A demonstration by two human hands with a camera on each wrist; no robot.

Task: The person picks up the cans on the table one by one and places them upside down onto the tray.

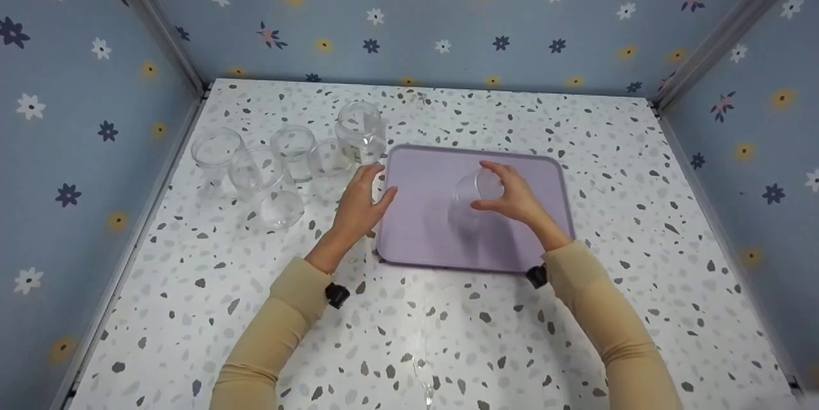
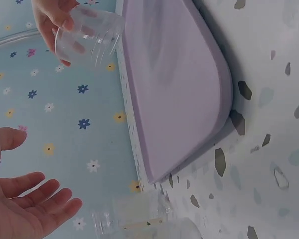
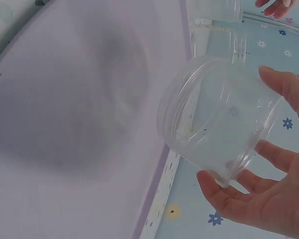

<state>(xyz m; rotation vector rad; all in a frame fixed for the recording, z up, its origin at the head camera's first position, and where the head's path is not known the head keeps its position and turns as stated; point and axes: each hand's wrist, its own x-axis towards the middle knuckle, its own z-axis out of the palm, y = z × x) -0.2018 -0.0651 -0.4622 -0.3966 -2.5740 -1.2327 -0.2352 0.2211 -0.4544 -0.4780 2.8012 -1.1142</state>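
Observation:
A clear plastic jar (image 3: 219, 114) is in my right hand (image 1: 512, 199), which grips it with thumb and fingers around one end. The jar leans over the purple tray (image 1: 416, 224), its ridged end towards the tray surface; whether it touches cannot be told. My left hand (image 1: 359, 205) is at the tray's left edge, thumb and fingers spread and holding nothing. Beside it stand several clear jars, among them a jar with a small label (image 1: 358, 141) and a nearer jar (image 1: 329, 160). In the left wrist view, the left fingers (image 2: 35, 194) are apart from everything.
Further left on the speckled table (image 1: 422, 314) are more clear containers, including a wide-rimmed jar (image 1: 217, 148) and a round clear piece (image 1: 281, 210) near the front of the group. Flower-patterned panels (image 1: 422, 26) enclose the back and sides.

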